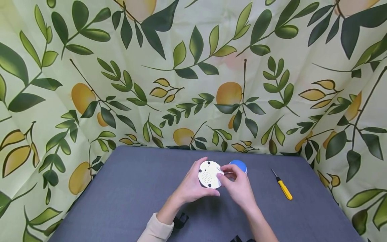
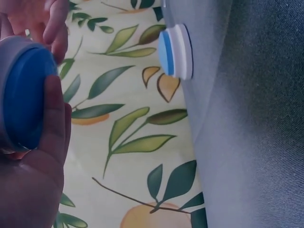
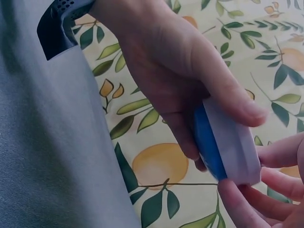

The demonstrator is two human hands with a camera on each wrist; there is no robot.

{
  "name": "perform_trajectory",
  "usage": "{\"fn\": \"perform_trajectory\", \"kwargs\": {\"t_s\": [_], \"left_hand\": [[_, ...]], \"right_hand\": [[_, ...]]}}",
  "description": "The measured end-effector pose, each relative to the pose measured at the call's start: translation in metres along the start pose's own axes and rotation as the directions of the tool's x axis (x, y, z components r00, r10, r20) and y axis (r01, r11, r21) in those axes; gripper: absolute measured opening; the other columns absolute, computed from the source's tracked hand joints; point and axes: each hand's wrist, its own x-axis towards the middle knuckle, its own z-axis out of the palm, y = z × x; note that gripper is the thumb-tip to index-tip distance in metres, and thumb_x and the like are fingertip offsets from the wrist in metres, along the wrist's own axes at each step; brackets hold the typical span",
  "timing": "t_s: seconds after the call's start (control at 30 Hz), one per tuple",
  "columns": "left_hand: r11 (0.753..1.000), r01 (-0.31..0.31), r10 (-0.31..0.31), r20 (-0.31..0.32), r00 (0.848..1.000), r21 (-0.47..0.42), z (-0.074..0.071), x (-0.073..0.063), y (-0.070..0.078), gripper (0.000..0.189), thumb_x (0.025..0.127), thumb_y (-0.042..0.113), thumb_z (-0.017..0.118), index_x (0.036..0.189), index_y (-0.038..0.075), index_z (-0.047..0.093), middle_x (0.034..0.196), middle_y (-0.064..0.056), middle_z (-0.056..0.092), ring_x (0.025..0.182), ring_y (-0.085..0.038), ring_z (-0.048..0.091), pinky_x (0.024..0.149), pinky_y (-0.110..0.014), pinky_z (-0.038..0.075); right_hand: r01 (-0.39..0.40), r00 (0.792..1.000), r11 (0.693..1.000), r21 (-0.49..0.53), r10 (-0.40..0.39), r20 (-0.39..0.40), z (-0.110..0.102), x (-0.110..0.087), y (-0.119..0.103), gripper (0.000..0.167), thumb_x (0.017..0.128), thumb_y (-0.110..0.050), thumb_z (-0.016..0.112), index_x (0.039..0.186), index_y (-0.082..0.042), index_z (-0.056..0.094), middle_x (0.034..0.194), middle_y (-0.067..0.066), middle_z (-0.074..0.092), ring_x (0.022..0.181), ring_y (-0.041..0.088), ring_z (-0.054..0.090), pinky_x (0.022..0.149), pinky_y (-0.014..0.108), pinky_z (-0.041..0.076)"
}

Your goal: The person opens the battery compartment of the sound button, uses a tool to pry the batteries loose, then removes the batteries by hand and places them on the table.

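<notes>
My left hand [image 1: 193,185] grips a round push button [image 1: 208,174] around its rim. The button's white underside, with a grid of small speaker holes and dark round spots, faces up in the head view. Its blue domed top [image 2: 29,97] shows in the left wrist view, with fingers of the left hand [image 2: 35,180] along it. My right hand [image 1: 239,188] pinches the button's right edge, thumb on the white underside. In the right wrist view, fingertips of the right hand [image 3: 280,190] meet the white base [image 3: 235,147] at its lower edge.
A second blue-topped button [image 1: 239,165] stands on the grey cloth-covered table [image 1: 136,181], just behind the right hand. To the right lies a screwdriver [image 1: 284,189] with a yellow handle, its tip pointing away. A curtain [image 1: 193,84] printed with fruit and leaves surrounds the table's back and sides.
</notes>
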Motion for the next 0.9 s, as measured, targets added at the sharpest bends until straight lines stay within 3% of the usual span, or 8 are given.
{"fn": "perform_trajectory", "kwargs": {"t_s": [0.17,0.5,0.9], "left_hand": [[1.0,-0.011,0.01,0.021,1.0,0.026,0.002,0.0,0.0,0.113,0.065,0.042,0.096,0.155,0.019,0.032,0.133,0.003,0.048,0.113,-0.014,0.051,0.094,-0.036,0.045],[0.996,-0.079,0.082,-0.04,0.996,0.05,0.01,0.0,0.001,0.104,0.067,0.04,0.096,0.149,0.014,0.036,0.132,0.0,0.048,0.113,-0.015,0.052,0.094,-0.034,0.047],[0.996,-0.072,0.074,-0.026,0.997,0.042,0.013,-0.001,0.002,0.103,0.068,0.04,0.095,0.148,0.011,0.036,0.133,0.001,0.047,0.113,-0.015,0.053,0.096,-0.034,0.048]], "right_hand": [[-0.003,0.999,0.997,-0.082,-0.001,-0.054,0.003,-0.001,0.002,0.024,0.089,-0.01,0.079,0.11,-0.005,0.071,0.106,0.009,0.067,0.094,0.025,0.066,0.071,0.028,0.057],[0.005,0.995,0.992,-0.13,-0.018,-0.098,0.008,-0.003,-0.002,0.027,0.089,-0.013,0.079,0.113,-0.003,0.072,0.109,0.01,0.07,0.097,0.024,0.065,0.077,0.025,0.054],[-0.107,0.988,0.994,-0.011,0.105,-0.117,0.012,0.0,0.001,0.029,0.088,-0.011,0.079,0.111,0.003,0.069,0.109,0.015,0.066,0.099,0.028,0.06,0.073,0.022,0.053]]}}
